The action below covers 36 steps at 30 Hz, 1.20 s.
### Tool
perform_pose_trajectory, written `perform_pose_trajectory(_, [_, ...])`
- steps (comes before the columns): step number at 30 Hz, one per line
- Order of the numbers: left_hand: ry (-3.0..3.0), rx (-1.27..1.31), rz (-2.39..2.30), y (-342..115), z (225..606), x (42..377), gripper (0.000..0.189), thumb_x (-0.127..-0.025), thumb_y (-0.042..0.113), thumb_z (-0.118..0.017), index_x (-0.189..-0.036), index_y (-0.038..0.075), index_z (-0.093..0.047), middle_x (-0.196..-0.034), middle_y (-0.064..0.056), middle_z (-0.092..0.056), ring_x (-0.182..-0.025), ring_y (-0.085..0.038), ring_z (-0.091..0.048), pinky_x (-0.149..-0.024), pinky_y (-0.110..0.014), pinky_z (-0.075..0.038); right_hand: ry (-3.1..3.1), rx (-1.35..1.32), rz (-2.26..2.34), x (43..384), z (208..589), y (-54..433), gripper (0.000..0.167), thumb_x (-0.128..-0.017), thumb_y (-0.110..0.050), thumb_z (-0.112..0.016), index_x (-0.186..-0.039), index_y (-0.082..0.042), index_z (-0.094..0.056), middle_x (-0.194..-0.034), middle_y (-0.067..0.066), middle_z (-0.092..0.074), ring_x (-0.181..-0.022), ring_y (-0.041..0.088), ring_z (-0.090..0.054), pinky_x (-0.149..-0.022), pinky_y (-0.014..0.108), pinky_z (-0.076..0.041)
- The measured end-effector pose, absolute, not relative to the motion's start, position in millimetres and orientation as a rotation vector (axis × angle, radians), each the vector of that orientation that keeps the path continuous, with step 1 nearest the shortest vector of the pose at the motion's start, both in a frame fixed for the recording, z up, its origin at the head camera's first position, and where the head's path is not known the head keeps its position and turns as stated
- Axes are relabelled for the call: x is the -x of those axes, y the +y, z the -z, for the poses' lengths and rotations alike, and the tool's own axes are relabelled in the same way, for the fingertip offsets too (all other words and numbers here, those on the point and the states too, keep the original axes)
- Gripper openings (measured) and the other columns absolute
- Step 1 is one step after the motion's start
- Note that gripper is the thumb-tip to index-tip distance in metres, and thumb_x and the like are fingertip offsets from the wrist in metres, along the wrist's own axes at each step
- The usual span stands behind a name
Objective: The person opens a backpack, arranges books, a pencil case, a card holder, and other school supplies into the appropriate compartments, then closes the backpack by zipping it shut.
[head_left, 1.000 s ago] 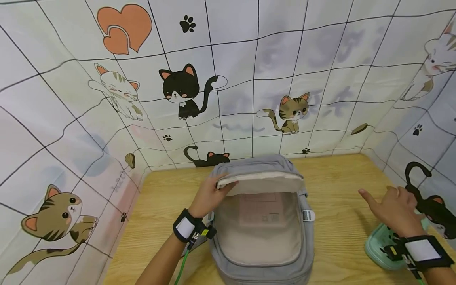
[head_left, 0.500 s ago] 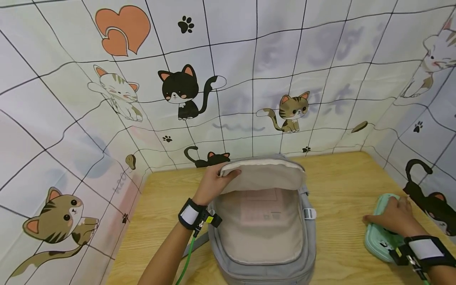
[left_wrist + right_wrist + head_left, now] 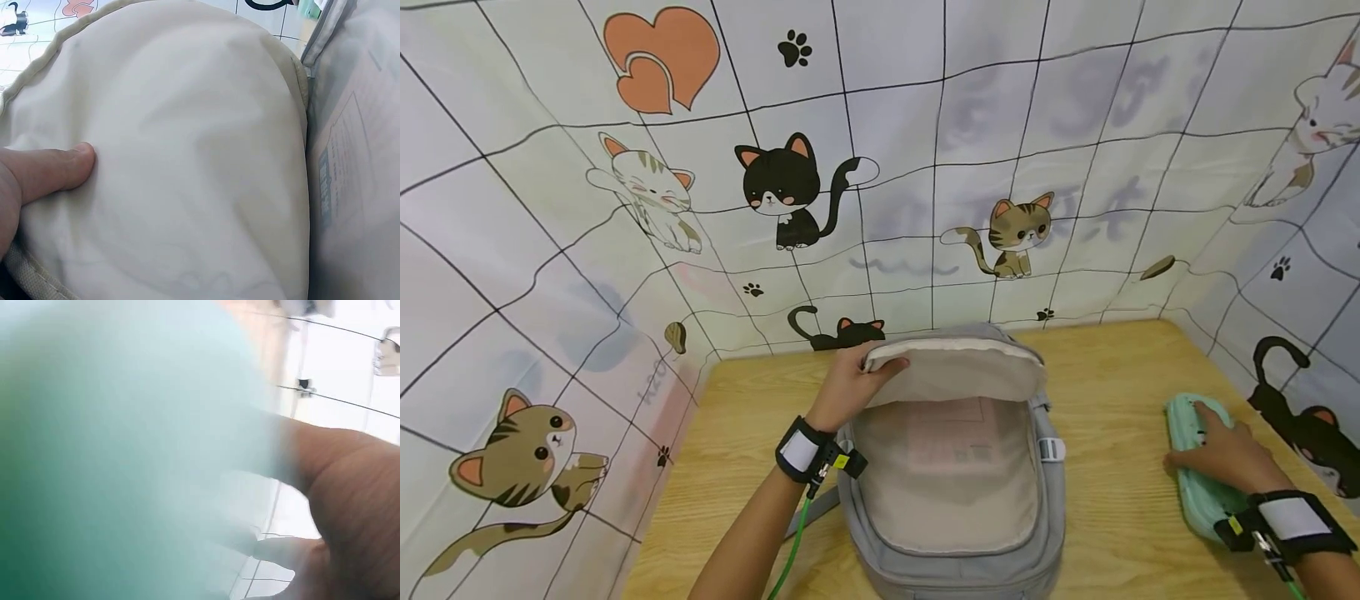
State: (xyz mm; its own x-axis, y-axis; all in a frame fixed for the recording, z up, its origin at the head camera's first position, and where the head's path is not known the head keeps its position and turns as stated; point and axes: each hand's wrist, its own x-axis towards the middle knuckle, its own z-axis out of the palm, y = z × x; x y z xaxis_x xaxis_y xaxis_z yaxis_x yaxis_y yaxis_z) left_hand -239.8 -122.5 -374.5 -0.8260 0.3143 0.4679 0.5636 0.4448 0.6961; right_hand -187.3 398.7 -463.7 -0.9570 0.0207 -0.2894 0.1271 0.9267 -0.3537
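A grey backpack (image 3: 1051,517) lies unzipped on the table, its pale lining showing. My left hand (image 3: 842,387) pinches the upper left edge of the raised front flap (image 3: 962,373). In the left wrist view the thumb (image 3: 59,170) presses the flap's cream inner side; the other fingers are hidden behind it. To the right of the backpack, my right hand (image 3: 1228,457) grips a mint-green pencil case (image 3: 1204,500) across its width, thumb on the near-left side. Close up and blurred, the case (image 3: 125,456) fills much of the right wrist view.
The wooden table (image 3: 1120,400) is backed by a cat-print cloth (image 3: 895,208) on three sides. A pinkish printed panel (image 3: 951,437) shows inside the backpack. A grey strap (image 3: 812,510) lies at its left, and a green cable (image 3: 792,550) hangs from the left wrist.
My right hand has come down onto the pencil case, taken hold of it and tilted it up. The left hand has raised the flap a little further, opening the backpack wider.
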Motion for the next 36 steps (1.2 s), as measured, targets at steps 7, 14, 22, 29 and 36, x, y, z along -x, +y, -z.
perform_pose_trajectory(7, [-2.423,0.742,1.37,-123.6,367.3,241.5,0.013,-0.081,0.031,-0.069,-0.091,0.024,-0.066,-0.081,0.007,-0.059,-0.071,-0.009,-0.049,-0.063,-0.024,-0.041,2.92,0.125,0.783,169.1,390.2,336.6,0.099,-0.081,-0.051,-0.063,-0.149,-0.015,-0.001,-0.131,0.044,-0.029,-0.071,0.029,-0.056,-0.049,0.034,-0.04])
perform_pose_trajectory(14, [-2.41,0.691,1.383,-124.2,359.4,245.7,0.02,-0.081,0.028,-0.07,-0.1,0.028,-0.067,-0.088,0.008,-0.061,-0.079,-0.008,-0.051,-0.07,-0.026,-0.045,2.992,0.661,0.986,127.2,308.0,241.4,0.092,-0.072,-0.032,-0.078,-0.145,-0.034,-0.022,-0.146,0.01,-0.032,-0.095,0.021,-0.053,-0.06,0.028,-0.044])
perform_pose_trajectory(22, [-2.466,0.687,1.409,-116.9,361.3,245.6,0.022,-0.082,0.035,-0.067,-0.103,0.027,-0.067,-0.088,0.007,-0.062,-0.077,-0.007,-0.054,-0.067,-0.025,-0.044,2.644,1.227,0.848,111.8,336.4,160.9,0.085,-0.075,-0.04,-0.074,-0.144,-0.034,-0.025,-0.15,-0.009,-0.021,-0.12,0.013,-0.04,-0.076,0.024,-0.042])
perform_pose_trajectory(29, [-2.452,0.728,1.362,-110.7,358.7,247.5,0.02,-0.083,0.034,-0.067,-0.099,0.024,-0.068,-0.092,0.006,-0.068,-0.078,-0.005,-0.059,-0.065,-0.025,-0.046,2.592,1.283,0.612,157.2,397.2,122.9,0.09,-0.07,-0.037,-0.076,-0.144,-0.038,-0.025,-0.148,0.005,-0.028,-0.131,0.027,-0.035,-0.092,0.047,-0.042])
perform_pose_trajectory(36, [-2.445,0.722,1.357,-108.0,353.7,245.9,0.022,-0.082,0.034,-0.068,-0.101,0.022,-0.069,-0.097,0.004,-0.07,-0.083,-0.007,-0.062,-0.067,-0.027,-0.049,2.615,1.337,0.578,219.0,424.3,112.1,0.087,-0.07,-0.033,-0.077,-0.144,-0.027,-0.031,-0.144,0.005,-0.037,-0.125,0.021,-0.043,-0.094,0.039,-0.044])
